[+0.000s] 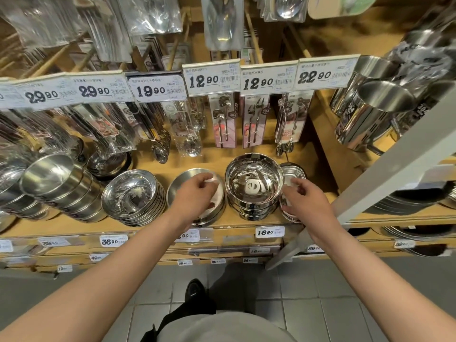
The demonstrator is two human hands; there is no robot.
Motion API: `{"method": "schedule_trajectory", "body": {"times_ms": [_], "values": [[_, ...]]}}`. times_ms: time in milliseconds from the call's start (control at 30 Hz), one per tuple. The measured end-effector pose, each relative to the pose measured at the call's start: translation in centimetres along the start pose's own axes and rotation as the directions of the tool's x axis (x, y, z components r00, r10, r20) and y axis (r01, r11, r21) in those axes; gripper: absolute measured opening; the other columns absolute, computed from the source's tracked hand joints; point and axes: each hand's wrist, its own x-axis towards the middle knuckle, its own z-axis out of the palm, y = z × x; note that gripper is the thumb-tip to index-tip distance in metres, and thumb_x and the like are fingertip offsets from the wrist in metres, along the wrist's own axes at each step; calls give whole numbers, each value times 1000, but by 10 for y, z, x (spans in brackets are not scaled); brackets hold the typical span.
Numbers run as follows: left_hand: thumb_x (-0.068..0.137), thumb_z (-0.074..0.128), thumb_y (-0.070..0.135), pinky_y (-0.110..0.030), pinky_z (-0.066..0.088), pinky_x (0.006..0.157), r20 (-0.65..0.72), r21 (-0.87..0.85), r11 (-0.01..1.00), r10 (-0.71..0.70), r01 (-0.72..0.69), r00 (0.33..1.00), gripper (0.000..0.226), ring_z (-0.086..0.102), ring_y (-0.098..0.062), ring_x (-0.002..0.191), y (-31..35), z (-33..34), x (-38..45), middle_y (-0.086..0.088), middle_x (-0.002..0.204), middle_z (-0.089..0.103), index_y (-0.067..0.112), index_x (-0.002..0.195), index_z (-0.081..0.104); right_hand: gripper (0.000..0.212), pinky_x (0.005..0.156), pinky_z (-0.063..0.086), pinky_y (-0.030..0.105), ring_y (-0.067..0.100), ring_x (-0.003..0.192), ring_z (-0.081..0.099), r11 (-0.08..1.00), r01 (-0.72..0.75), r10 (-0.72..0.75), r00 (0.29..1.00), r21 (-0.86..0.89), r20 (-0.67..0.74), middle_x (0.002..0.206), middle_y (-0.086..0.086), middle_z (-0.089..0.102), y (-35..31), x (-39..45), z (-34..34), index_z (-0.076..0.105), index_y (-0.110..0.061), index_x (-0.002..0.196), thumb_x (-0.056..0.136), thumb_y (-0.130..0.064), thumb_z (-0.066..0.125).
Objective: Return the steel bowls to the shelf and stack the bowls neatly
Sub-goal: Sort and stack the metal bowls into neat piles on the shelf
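Note:
A stack of shiny steel bowls [254, 183] stands on the wooden shelf [237, 224], with a white label inside the top bowl. My left hand [195, 196] hovers to its left, over a shallow steel dish [187, 175], fingers loosely curled and holding nothing. My right hand [304, 196] is just right of the stack, over a pile of small rectangular steel trays [292, 172], fingers loosely curled and empty. Neither hand touches the bowl stack.
Further left lie a tilted stack of steel plates [133, 193] and a leaning stack of deeper bowls [59, 183]. Packaged cutlery [224, 119] hangs above behind price tags [211, 79]. Steel mugs [375, 107] hang at right beside a grey shelf upright [394, 169].

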Motion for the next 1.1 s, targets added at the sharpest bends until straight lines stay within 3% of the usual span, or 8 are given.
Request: {"method": "schedule_trajectory", "body": {"times_ms": [133,267,333,433,533,700,833,1100], "values": [[103,59,20,-17,58,64,-38,-62,997,48,-51,998,19,64,-14,88,-7,-37,-23,-5,100,64,16,119,69,37,77,61,25,5,86,69,998,61,-61,997,3,43,90,-15,68,-1,-23,-9,61,-23,136,101,-34,63],[102,60,21,-34,60,85,-68,-120,991,56,-64,996,17,66,-22,99,-10,-55,-44,-7,105,67,16,116,69,36,72,59,19,4,89,69,992,119,-115,987,-36,114,99,-11,68,-1,-39,-7,63,-26,129,97,-41,61],[101,62,24,-33,59,89,-70,-124,990,59,-68,996,25,68,-25,107,-16,-60,-57,-12,110,68,15,124,67,33,79,59,24,3,90,69,987,147,-135,979,-70,151,94,-13,69,1,-48,-6,64,-33,123,93,-45,60],[100,64,25,-19,58,78,-81,-148,987,57,-69,995,24,71,-9,102,-31,-71,-75,-3,110,72,23,123,69,23,96,58,41,7,99,68,984,159,-143,973,-76,182,100,-14,69,12,-58,-3,63,-44,112,90,-47,60],[100,64,22,-18,58,77,-100,-177,983,26,-44,995,19,71,-3,96,-48,-86,-90,4,110,74,28,116,72,20,100,56,42,11,103,69,988,144,-131,971,-53,203,106,-10,70,21,-71,1,62,-42,116,96,-38,63],[99,65,21,-30,59,89,-92,-258,966,-40,15,995,20,72,-10,100,-68,-112,-116,5,104,75,34,110,75,28,99,50,24,-6,100,66,992,117,-105,964,-35,246,113,-11,71,25,-107,5,61,-42,121,98,-28,65],[98,64,8,-36,55,94,-48,-297,953,-68,51,997,25,69,-13,98,-80,-142,-132,0,103,73,24,114,73,34,96,50,24,2,104,67,994,91,-73,968,-64,239,113,-12,72,22,-140,22,63,-32,131,97,-29,67],[96,63,-2,-26,59,82,-67,-346,935,-103,73,992,28,71,-11,91,-128,-257,-172,0,97,76,17,113,73,29,90,52,21,6,90,69,998,57,-62,963,27,261,92,-9,73,16,-212,135,69,-24,116,94,-4,69]]}}
